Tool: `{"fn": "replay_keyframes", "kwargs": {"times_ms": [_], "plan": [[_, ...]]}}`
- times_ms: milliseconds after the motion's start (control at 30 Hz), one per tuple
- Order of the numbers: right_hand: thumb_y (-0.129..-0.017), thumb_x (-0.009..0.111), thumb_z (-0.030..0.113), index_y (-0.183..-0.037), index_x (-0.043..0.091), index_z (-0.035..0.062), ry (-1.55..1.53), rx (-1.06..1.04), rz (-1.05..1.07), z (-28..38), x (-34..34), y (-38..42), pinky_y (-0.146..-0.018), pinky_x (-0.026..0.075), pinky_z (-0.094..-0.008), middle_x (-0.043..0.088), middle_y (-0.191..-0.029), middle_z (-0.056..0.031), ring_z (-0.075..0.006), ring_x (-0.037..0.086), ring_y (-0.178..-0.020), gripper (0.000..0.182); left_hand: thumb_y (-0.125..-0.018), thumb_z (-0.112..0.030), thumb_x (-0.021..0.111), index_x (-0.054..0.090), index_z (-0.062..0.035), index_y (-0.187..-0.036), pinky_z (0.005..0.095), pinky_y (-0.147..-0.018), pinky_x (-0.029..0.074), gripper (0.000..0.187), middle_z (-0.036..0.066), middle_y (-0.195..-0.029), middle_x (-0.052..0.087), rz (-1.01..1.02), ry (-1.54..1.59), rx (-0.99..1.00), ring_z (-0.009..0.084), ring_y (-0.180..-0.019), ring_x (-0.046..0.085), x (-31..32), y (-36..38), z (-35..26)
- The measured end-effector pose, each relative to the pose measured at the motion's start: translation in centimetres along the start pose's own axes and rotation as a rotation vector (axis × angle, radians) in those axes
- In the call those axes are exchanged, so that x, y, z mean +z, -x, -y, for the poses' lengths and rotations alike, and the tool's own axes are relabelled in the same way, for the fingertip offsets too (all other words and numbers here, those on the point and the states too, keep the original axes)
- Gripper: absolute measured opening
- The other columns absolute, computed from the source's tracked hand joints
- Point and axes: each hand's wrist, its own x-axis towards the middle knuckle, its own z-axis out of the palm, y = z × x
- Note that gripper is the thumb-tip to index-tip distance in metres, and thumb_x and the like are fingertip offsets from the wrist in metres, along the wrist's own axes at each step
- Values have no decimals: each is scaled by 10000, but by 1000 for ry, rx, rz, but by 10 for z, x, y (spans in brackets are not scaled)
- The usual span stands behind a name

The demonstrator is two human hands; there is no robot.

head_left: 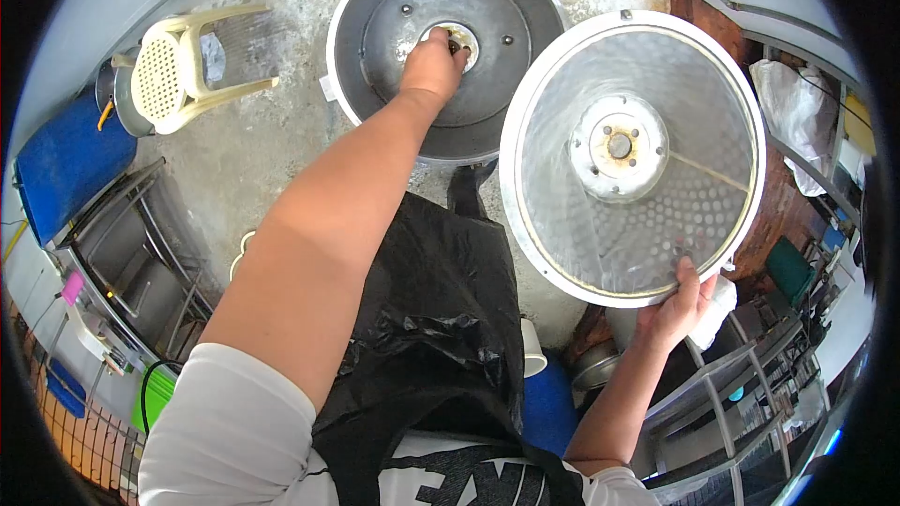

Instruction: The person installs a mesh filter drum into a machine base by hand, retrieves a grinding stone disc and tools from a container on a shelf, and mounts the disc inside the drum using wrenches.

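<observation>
1. Left hand (pixel 433 64) reaches down into the round metal machine bowl (pixel 375 28); fingers bunched at the central hub (pixel 461 37). Fingertips hidden behind the knuckles, so cannot tell whether the grip is closed on anything.
2. Machine bowl sits on the concrete floor (pixel 253 141), top centre of view. Dark grey inside, pale outer rim, a few bolts spaced around the hub.
3. Right hand (pixel 677 305) clenched on the lower rim of a perforated metal basket (pixel 656 225), thumb over the edge. A white cloth (pixel 717 305) lies just beside the hand, touching it.
4. Perforated basket is held up and tilted, open side facing the camera, just right of the machine bowl and overlapping its right edge in view. Flat base has a centre hole ringed with small bolts; the wall is full of small holes.
5. Person wears a black plastic apron (pixel 431 319) over a white short-sleeved shirt (pixel 225 431).
6. Cream plastic chair (pixel 187 66) lies on its side on the floor, well left of the bowl.
7. Blue container (pixel 66 159) at far left, above a steel rack (pixel 141 262).
8. Metal shelving (pixel 722 394) at lower right; clear plastic bag (pixel 797 112) at far right.
</observation>
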Motion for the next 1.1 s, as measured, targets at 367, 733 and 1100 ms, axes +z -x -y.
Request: {"fn": "replay_keyframes", "kwargs": {"times_ms": [367, 733, 1100], "plan": [[-906, 599, -32, -1380, 585, -23, 14, 25, 135, 11, 24, -1, -1032, 536, -417, 693, -1254, -160, -258, 679, -1129, 475, -986, -508, 691, 681, 38, -1254, 448, -979, 553, 609, 255, -1187, 748, 38, 266, -28, 386, -1109, 729, -41, 31, -8], [-1043, 644, 117, -1317, 537, -25, 174, -48, 457, -80, 159, -6, -970, 509, -345, 667, -1188, -110, -172, 622, -1076, 327, -1090, -199, 576, 601, 24, -1356, 303, -905, 517, 348, 74, -1091, 697, -226, 305, 171, 128, -984, 630, -173, 101, -1], [-1088, 614, 208, -1275, 511, -37, 276, 167, 560, -103, 168, 10, -633, 603, -319, 665, -1076, -137, -170, 681, -851, 325, -1063, -167, 586, 640, -4, -1300, 359, -909, 523, 292, 136, -1080, 731, -306, 115, 237, 226, -959, 680, -153, 43, 32]]}}
